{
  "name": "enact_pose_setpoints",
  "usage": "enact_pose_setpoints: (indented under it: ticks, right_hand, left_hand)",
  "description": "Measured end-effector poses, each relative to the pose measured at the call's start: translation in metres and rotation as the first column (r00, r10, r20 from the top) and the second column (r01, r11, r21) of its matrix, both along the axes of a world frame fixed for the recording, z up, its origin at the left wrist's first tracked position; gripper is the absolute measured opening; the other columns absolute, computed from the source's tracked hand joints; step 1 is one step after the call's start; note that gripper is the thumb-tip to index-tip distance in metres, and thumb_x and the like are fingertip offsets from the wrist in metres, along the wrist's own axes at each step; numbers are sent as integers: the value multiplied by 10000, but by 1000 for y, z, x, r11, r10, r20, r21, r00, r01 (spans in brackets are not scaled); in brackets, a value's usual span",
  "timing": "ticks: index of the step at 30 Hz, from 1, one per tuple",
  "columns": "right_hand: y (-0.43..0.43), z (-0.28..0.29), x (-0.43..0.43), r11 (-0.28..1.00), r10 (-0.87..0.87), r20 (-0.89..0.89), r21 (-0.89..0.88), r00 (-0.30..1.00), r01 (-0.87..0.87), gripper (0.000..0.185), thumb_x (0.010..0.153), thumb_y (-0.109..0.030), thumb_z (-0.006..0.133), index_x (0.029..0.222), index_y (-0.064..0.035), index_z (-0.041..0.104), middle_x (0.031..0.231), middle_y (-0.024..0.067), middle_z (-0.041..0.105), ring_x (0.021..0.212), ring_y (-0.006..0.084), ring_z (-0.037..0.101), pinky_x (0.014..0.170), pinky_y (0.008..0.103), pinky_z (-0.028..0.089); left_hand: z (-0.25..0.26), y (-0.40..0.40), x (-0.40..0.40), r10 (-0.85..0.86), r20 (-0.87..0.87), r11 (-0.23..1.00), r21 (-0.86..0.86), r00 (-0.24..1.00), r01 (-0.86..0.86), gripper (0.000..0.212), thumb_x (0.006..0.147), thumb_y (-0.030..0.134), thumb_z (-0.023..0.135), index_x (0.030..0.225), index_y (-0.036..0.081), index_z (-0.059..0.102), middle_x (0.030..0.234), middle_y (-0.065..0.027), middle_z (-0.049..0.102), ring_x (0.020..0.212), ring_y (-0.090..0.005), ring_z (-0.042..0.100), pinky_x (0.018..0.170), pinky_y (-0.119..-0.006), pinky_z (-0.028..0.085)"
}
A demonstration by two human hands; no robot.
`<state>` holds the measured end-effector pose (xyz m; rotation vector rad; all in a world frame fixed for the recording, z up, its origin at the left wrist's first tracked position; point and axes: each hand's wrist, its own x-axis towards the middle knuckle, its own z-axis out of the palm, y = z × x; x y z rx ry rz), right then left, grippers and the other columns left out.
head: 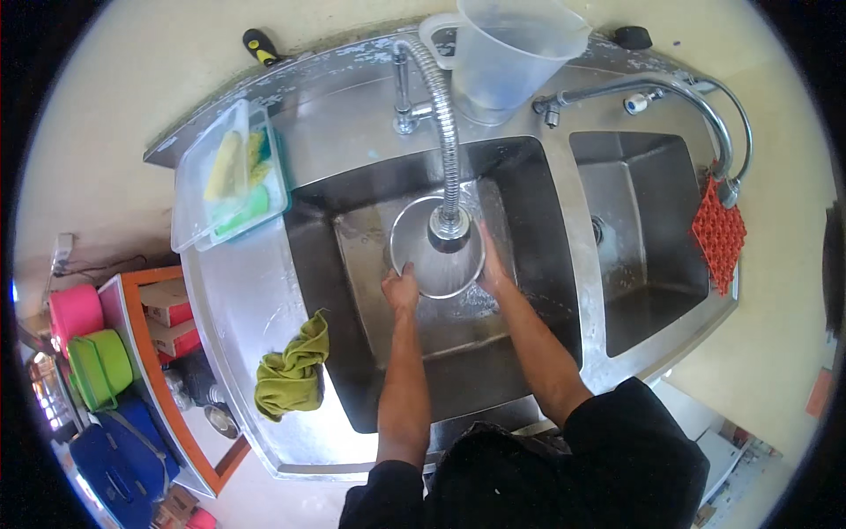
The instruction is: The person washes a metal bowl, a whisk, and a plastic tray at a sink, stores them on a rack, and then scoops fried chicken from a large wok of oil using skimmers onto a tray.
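Note:
A round metal bowl (423,264) is held in the large left basin of a stainless steel sink (396,344). My left hand (401,289) grips its near left rim, thumb on top. Around its right side lies my right hand (492,263), fingers partly hidden by the bowl. Straight above the bowl hangs the spray head (450,231) of a flexible metal faucet (444,99), and water appears to fall into it. The basin floor is wet.
Left of the basin are a plastic container (231,178) with sponges and a crumpled green cloth (294,373). Behind stands a large plastic measuring jug (512,59). A second faucet (661,79) arches over the right basin (634,264), beside a red perforated mat (719,235).

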<state>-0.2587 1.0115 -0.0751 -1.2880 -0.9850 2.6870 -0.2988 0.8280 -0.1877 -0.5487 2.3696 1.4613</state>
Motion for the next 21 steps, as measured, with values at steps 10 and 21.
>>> enact_pose_setpoints:
  ticks: [10, 21]
  right_hand:
    - [-19, -50, 32, 952, -281, 8, -127, 960, 279, 520, 901, -465, 456, 1222, -61, 520, 1163, 93, 581, 1071, 246, 553, 934, 398, 433]
    - [-19, -67, 29, 943, -321, -83, -122, 943, 310, 424, 885, -393, 507, 1128, -53, 578, 1049, 63, 622, 964, 200, 583, 860, 339, 455]
  left_hand:
    - [64, 5, -10, -114, -101, 977, 170, 988, 130, 227, 800, 178, 658, 832, -46, 650, 714, -185, 652, 621, -227, 598, 640, -368, 460]
    - [26, 2, 9, -140, -157, 990, 0, 978, 142, 333, 777, 235, 686, 639, -39, 556, 635, -212, 596, 561, -315, 566, 592, -426, 436]
